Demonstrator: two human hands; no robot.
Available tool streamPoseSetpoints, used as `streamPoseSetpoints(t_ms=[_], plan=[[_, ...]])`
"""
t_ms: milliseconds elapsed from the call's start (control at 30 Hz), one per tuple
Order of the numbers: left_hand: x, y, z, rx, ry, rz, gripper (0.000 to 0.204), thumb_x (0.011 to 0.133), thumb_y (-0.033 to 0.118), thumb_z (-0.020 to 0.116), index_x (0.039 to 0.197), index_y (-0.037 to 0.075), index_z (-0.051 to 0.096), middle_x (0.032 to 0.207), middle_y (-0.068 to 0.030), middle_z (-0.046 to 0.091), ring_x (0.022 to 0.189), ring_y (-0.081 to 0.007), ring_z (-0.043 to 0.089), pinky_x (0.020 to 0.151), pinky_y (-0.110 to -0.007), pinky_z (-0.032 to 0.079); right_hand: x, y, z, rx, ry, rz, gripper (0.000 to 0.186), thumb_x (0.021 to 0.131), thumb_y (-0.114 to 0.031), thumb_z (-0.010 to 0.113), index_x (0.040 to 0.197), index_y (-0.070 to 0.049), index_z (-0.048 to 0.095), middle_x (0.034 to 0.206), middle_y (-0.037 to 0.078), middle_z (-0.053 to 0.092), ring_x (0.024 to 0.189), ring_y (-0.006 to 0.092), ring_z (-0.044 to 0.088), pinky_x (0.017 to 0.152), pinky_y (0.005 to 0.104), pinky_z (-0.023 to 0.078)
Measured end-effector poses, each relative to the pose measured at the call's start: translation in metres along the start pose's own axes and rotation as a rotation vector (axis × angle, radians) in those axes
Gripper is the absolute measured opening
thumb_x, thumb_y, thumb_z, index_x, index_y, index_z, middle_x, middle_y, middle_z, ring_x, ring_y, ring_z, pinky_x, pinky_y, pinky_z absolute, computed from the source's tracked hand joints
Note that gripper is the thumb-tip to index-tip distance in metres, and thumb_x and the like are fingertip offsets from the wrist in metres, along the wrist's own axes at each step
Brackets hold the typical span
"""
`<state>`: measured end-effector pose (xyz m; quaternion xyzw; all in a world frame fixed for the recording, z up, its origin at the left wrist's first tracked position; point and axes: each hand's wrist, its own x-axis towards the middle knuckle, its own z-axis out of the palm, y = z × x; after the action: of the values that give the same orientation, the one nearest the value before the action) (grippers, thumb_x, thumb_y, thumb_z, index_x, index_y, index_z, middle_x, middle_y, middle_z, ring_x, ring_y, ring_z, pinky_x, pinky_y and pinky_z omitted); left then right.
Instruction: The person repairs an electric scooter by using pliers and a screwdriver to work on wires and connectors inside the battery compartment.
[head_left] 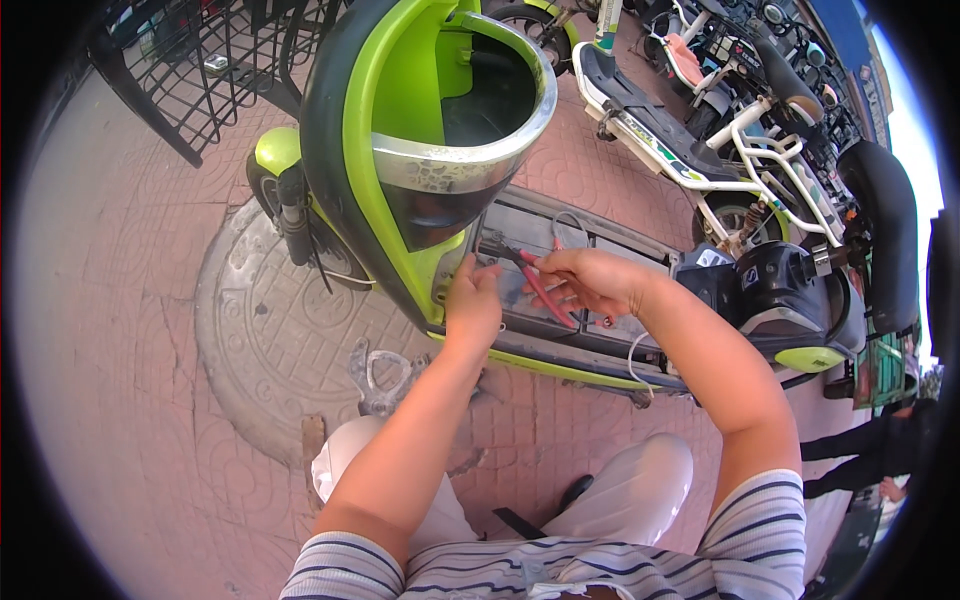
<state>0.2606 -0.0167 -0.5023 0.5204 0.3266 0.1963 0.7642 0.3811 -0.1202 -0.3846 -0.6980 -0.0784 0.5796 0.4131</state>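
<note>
My right hand is closed around the red handles of a pair of pliers, beside the open floorboard of a green and black electric scooter. The dark jaws point left, toward the base of the scooter's front panel. Close to the jaws, my left hand is closed, its fingers bent together at that panel's lower edge. Whatever lies between those fingers is too hidden to make out. Under my hands, grey battery blocks fill the floor compartment. A pale cable loops out by its near edge.
A black wire basket sits at the upper left. On a round manhole cover lies a grey metal bracket. Beyond the scooter stands a white electric bike with more parked bikes. Another person's dark-clothed legs show at the right.
</note>
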Motion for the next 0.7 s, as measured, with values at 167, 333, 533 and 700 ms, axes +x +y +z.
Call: streamPoseSetpoints(t_ms=[167,333,533,700], plan=[[0.02,-0.022,0.005,0.228,0.075,0.13,0.048,0.095,0.012,0.048,0.139,-0.007,0.042,0.098,-0.0133,0.071,0.091,-0.0255,0.067,0.084,-0.035,0.05,0.025,-0.029,-0.004,-0.316,-0.032,0.146,0.032,0.096,-0.036,0.05,0.112,-0.011,0.062,0.108,0.002,0.065,0.094,0.0166,0.063,0.079,0.0332,0.044],[0.022,-0.022,0.008,0.143,0.093,0.11,0.046,0.095,0.011,0.047,0.138,-0.006,0.045,0.095,-0.0102,0.068,0.081,-0.0174,0.061,0.075,-0.03,0.048,0.04,-0.038,-0.002,-0.497,0.012,0.213,0.03,0.093,-0.037,0.052,0.108,-0.014,0.062,0.104,0.001,0.065,0.088,0.017,0.063,0.074,0.0364,0.046],[0.016,-0.013,0.009,0.059,0.145,0.066,0.042,0.094,0.011,0.047,0.133,-0.004,0.053,0.088,-0.0067,0.065,0.072,-0.0118,0.056,0.067,-0.026,0.045,0.054,-0.042,-0.01,-0.53,0.015,0.241,0.03,0.092,-0.038,0.052,0.106,-0.014,0.063,0.105,0.001,0.065,0.088,0.0168,0.064,0.073,0.0364,0.045],[0.028,-0.037,0.01,0.109,0.218,0.173,0.041,0.093,0.011,0.048,0.13,-0.004,0.055,0.083,-0.006,0.064,0.07,-0.0124,0.056,0.065,-0.027,0.046,0.059,-0.047,-0.015,-0.547,-0.059,0.227,0.031,0.092,-0.039,0.055,0.107,-0.014,0.064,0.107,0.0,0.066,0.09,0.0166,0.065,0.073,0.0346,0.045]])
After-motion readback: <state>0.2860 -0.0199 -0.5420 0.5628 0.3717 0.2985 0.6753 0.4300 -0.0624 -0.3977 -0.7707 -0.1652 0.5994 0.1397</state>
